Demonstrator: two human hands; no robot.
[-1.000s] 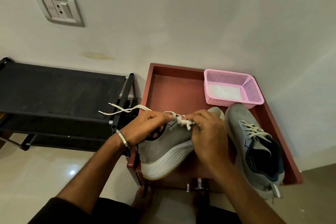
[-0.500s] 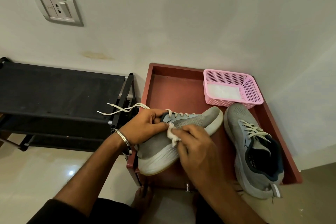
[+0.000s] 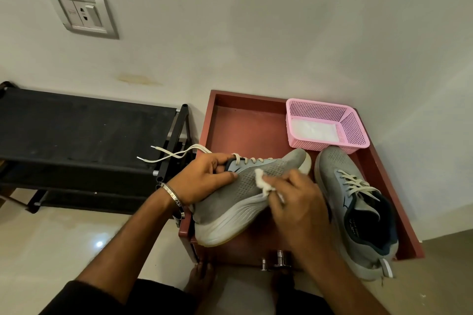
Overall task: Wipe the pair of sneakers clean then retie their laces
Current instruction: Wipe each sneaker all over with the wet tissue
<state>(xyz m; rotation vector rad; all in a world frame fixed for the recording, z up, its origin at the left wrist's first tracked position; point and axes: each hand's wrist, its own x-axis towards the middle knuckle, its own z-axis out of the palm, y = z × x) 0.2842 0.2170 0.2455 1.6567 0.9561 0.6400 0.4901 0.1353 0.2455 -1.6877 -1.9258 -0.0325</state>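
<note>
My left hand point(image 3: 204, 178) grips the collar of a grey sneaker point(image 3: 235, 202), held tilted on its side over the red-brown tray point(image 3: 243, 120). Its cream laces point(image 3: 174, 155) hang loose to the left, untied. My right hand point(image 3: 294, 202) presses a crumpled white wipe point(image 3: 263, 183) against the sneaker's mesh side. The second grey sneaker point(image 3: 358, 210) lies flat on the tray to the right, its laces threaded, heel sticking past the tray's front edge.
A pink mesh basket point(image 3: 355, 130) with a white sheet inside stands at the tray's back right. A black shoe rack point(image 3: 76, 140) sits left of the tray. The wall has a socket plate point(image 3: 82, 15). My bare feet point(image 3: 199, 281) are below.
My right hand has left the laces at the top of the shoe and moved down onto its mesh side with the wipe, then slightly toward the toe. The left hand keeps its hold.
</note>
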